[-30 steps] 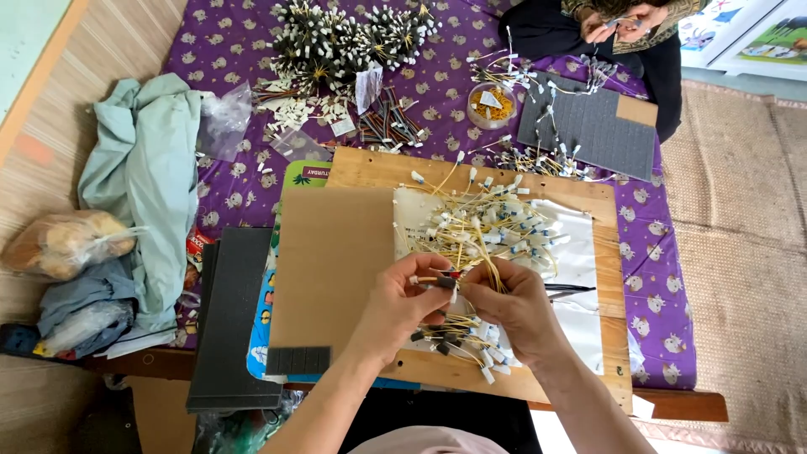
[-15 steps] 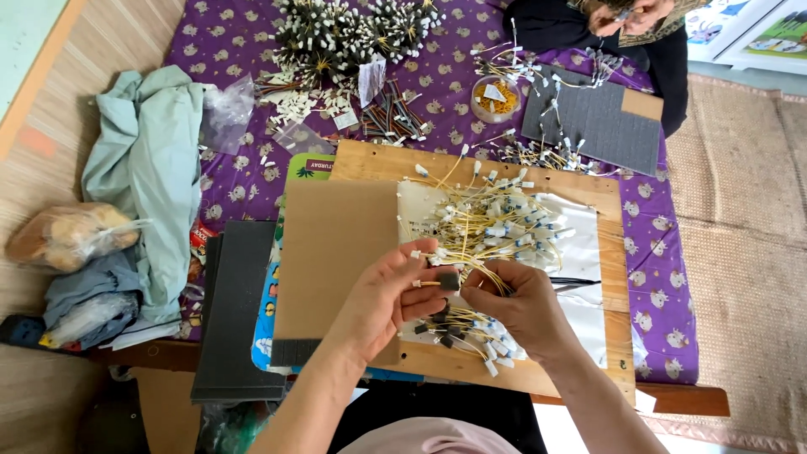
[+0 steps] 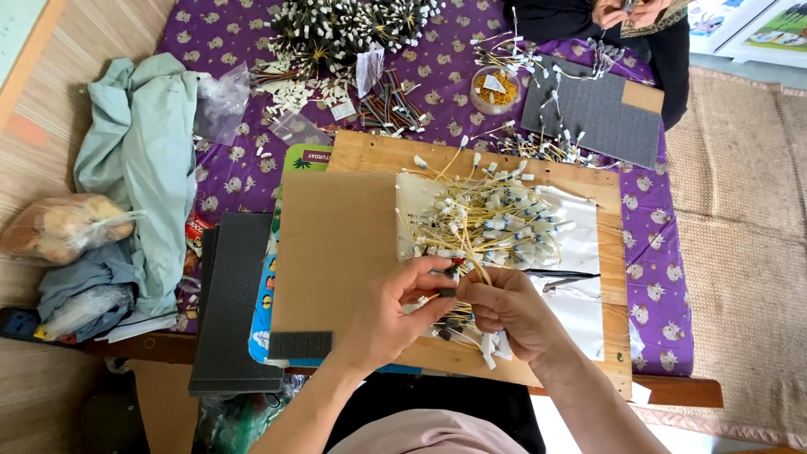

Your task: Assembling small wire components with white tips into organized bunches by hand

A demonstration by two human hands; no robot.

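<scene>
Since a second ago both hands have drawn slightly toward the near edge of the wooden board, staying together over the work. The left hand pinches a small dark connector between thumb and fingertips; the right hand is closed narrowly on thin yellow wires just beside that pinch. Above the grip lies one tangled heap of white-tipped yellow wires, too many to count. Left of the grip sits one sheet of brown cardboard, and farther left one dark foam slab. Two hands of another person work well beyond the heap; what they hold seems to be wire.
</scene>
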